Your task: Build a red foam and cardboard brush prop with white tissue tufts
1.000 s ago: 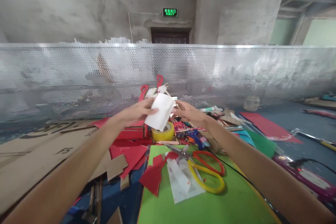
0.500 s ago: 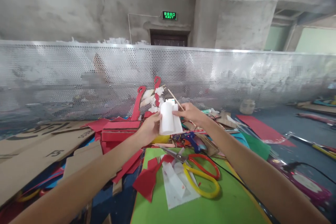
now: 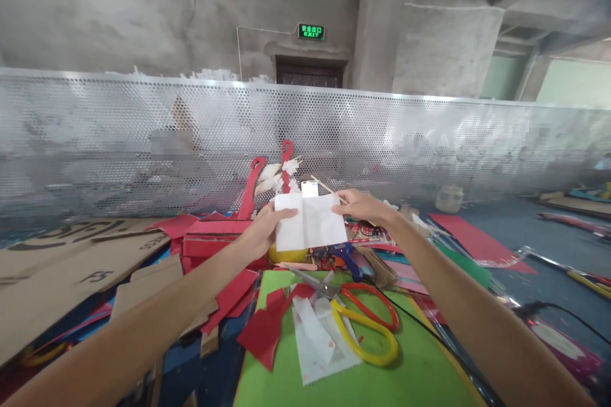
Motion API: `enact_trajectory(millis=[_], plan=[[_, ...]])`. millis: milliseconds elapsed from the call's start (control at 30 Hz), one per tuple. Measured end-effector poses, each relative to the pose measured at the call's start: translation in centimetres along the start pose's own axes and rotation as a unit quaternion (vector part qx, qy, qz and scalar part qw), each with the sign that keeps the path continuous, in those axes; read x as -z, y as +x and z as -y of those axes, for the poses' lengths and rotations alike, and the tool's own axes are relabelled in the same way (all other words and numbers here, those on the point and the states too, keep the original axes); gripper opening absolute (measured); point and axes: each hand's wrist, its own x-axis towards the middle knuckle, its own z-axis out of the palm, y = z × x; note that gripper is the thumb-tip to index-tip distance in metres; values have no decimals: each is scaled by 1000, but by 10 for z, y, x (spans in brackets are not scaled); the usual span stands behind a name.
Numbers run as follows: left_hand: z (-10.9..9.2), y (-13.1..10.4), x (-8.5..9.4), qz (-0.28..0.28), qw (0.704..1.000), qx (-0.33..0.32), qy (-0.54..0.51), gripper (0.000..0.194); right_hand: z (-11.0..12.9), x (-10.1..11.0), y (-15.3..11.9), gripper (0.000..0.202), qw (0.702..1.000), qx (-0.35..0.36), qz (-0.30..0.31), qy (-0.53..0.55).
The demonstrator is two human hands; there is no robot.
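A folded white tissue [image 3: 312, 222] is stretched between my two hands above the pile, with a crease down its middle. My left hand [image 3: 265, 229] grips its left side, thumb on the front. At the right edge, my right hand [image 3: 363, 207] pinches it and also holds a thin wooden stick [image 3: 323, 185] that points up and left. Behind the tissue's upper edge shows a small bright white piece [image 3: 310, 189]. Lower down, scissors [image 3: 367, 318] with one red and one yellow handle lie partly open on a green board [image 3: 405, 375].
Beside the scissors lie crumpled tissue [image 3: 312, 331] and red scraps [image 3: 260, 334]. A red cardboard piece [image 3: 217, 238] with curled uprights and white tufts stands left. A blue glue gun [image 3: 351, 261] lies under my hands. Cardboard sheets [image 3: 71, 267] spread left; a perforated metal screen [image 3: 382, 146] runs behind.
The tissue, curled into a roll before, is now opened out flatter and wider. My hands have moved apart. The stick now leans lower.
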Motion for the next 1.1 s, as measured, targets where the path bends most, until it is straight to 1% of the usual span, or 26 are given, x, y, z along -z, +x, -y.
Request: enact_trajectory(millis=[67, 167, 233, 300, 400, 467, 600, 733, 867, 967, 1033, 1100], plan=[[-4, -1, -1, 4, 1000, -8, -3, 47, -3, 1, -1, 33, 1000, -13, 16, 11], [-5, -3, -2, 5, 1000, -18, 0, 51, -4, -3, 0, 44, 998, 4, 45, 45], [-6, -2, 0, 13, 1000, -22, 8, 52, -2, -6, 0, 40, 997, 16, 56, 50], [-7, 0, 4, 21, 999, -27, 18, 52, 0, -7, 0, 35, 997, 20, 55, 41], [-14, 4, 10, 30, 999, -32, 30, 51, 0, -6, 1, 35, 998, 29, 48, 40], [-20, 5, 12, 35, 999, -24, 32, 51, 0, -4, 1, 34, 997, 35, 51, 48], [-30, 5, 13, 32, 999, -10, 20, 48, 0, -2, 2, 34, 995, 15, 58, 74], [-31, 4, 14, 36, 999, -28, 13, 46, 2, -1, 0, 37, 992, 3, 63, 105], [-29, 5, 17, 55, 998, -4, 14, 43, 4, 0, -2, 32, 993, 25, 75, 86], [-31, 6, 18, 54, 998, 2, 24, 41, 3, -1, -1, 29, 994, 25, 77, 78], [-34, 5, 17, 48, 998, -7, 29, 42, 3, 0, 0, 30, 994, 12, 73, 81], [-36, 4, 17, 54, 998, -29, 30, 42, 3, 0, 0, 33, 994, -6, 63, 91]])
